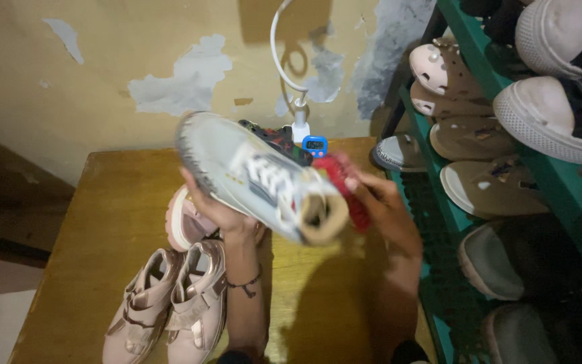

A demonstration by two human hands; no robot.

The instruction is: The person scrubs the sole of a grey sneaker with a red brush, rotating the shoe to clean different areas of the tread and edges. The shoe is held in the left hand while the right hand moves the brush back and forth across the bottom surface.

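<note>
On the wooden table, at about seven o'clock from the raised shoe, two pink strapped shoes lie side by side with toes toward the person, parked together as a pair out of the way. Just above them, a third pink shoe lies on its side, sole edge showing, partly hidden behind the wrist.

The left hand is closed from underneath around the sole of one white lace-up sneaker, holding it off the table and tilted, toe toward ten o'clock and the open collar toward four o'clock. This presents the shoe's side and heel to the other hand. The sneaker is motion-blurred.

At three o'clock of the sneaker's heel, the right hand is wrapped around a red object, seemingly a brush or cloth pressed against the shoe; its exact kind cannot be told.

At twelve o'clock, against the peeling wall, stand one small blue timer, one white bent-neck lamp and one dark patterned item.

At three o'clock, the green rack holds roughly ten shoes sole-outward: sandals on the middle shelves, white sneakers on top.
</note>
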